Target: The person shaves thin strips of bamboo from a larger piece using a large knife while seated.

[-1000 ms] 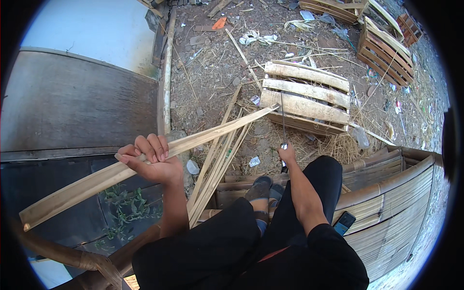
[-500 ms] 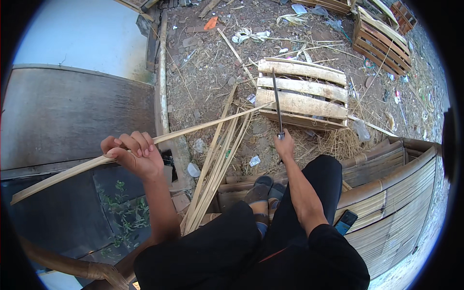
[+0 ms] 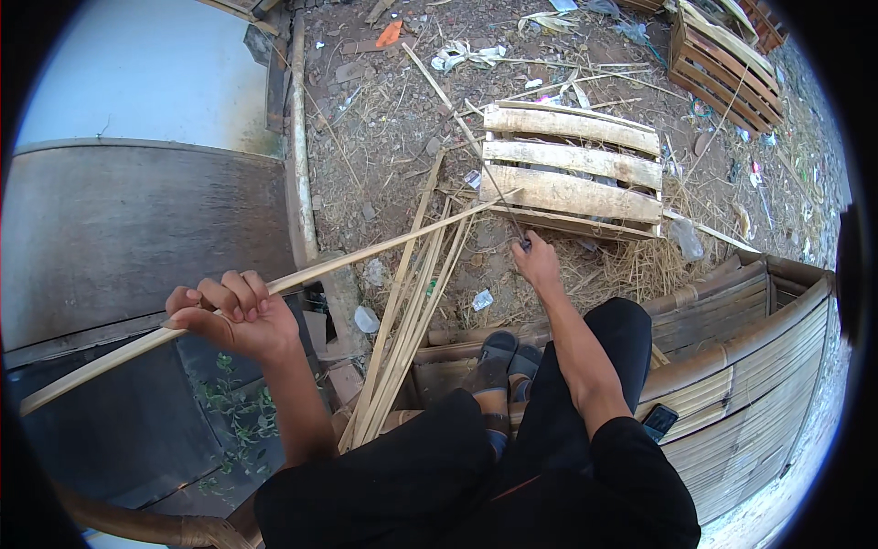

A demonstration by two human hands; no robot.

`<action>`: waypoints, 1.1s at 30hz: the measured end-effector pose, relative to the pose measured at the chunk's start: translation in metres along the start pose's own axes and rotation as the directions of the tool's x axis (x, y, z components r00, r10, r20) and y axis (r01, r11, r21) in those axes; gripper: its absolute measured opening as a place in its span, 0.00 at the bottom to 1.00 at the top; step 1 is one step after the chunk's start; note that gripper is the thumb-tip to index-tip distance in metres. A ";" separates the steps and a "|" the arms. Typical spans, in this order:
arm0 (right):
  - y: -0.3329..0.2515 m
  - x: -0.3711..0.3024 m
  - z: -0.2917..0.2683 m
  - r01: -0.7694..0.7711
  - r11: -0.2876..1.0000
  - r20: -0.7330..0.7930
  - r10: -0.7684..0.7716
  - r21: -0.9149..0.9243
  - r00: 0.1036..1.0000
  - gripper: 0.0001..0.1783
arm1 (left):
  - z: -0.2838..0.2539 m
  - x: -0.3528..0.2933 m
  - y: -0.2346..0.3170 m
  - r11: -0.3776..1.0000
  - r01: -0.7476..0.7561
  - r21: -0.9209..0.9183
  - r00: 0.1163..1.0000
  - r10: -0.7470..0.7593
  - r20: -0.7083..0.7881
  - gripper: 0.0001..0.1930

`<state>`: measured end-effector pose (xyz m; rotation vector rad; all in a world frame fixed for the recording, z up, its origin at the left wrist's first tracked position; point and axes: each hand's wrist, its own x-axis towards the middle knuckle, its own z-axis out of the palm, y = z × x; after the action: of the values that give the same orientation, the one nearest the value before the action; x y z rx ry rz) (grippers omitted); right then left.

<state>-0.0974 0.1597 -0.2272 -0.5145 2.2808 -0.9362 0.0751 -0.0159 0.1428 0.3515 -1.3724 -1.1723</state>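
While the left hand [image 3: 240, 316] is gripping the strip [image 3: 366, 259], its fingers are curling over the pale wood, so this grip is closed and full. The strip is running slantwise from the lower left up to the near edge of the crate [image 3: 572, 188], where its far end is overlapping the crate in view; contact between the two is not showing clearly. The right hand [image 3: 540, 261] is holding the blade [image 3: 508, 215] by its handle, its grip narrow and the fist covering most of that handle. The blade is pointing up and leftward as a thin dark line and is crossing the strip near its far end; I cannot tell whether they are touching. Loose strips [image 3: 402, 339] are lying between the left forearm and the sandals [image 3: 498, 352]. Straw [image 3: 640, 274] is covering the ground just beside the crate. A second crate [image 3: 713, 73] is standing at upper right. A phone [image 3: 659, 422] is resting on bamboo slats [image 3: 741, 403], near the right elbow.
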 end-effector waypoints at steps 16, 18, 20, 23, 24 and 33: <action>-0.057 0.001 -0.032 0.213 0.934 0.120 -0.256 0.288 0.959 0.20 | 0.015 0.006 -0.003 0.999 0.039 0.029 0.997 -0.037 -0.066 0.16; -0.033 0.007 -0.023 0.178 0.961 0.150 -0.213 0.212 0.965 0.22 | 0.017 0.005 -0.002 0.999 0.025 0.035 0.997 -0.022 -0.070 0.16; -0.018 0.003 -0.019 0.140 0.982 0.132 -0.157 0.130 0.979 0.23 | 0.014 0.003 -0.001 0.999 0.023 0.032 0.996 -0.020 -0.089 0.17; 0.013 0.009 -0.020 0.033 0.995 0.090 -0.042 0.095 0.995 0.23 | 0.012 0.005 -0.002 1.000 0.019 -0.007 0.999 -0.020 -0.036 0.16; 0.019 0.009 -0.020 0.048 0.995 0.083 -0.055 0.089 0.995 0.23 | 0.013 0.004 -0.001 1.000 0.000 -0.020 0.999 0.001 0.037 0.16; -0.076 -0.025 -0.056 0.373 0.908 0.171 -0.405 0.192 0.898 0.20 | 0.018 -0.007 0.002 0.999 -0.001 -0.033 1.000 0.001 -0.001 0.16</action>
<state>-0.1072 0.1503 -0.1304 -0.9789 1.9312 -1.1804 0.0615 -0.0020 0.1448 0.3283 -1.3505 -1.1923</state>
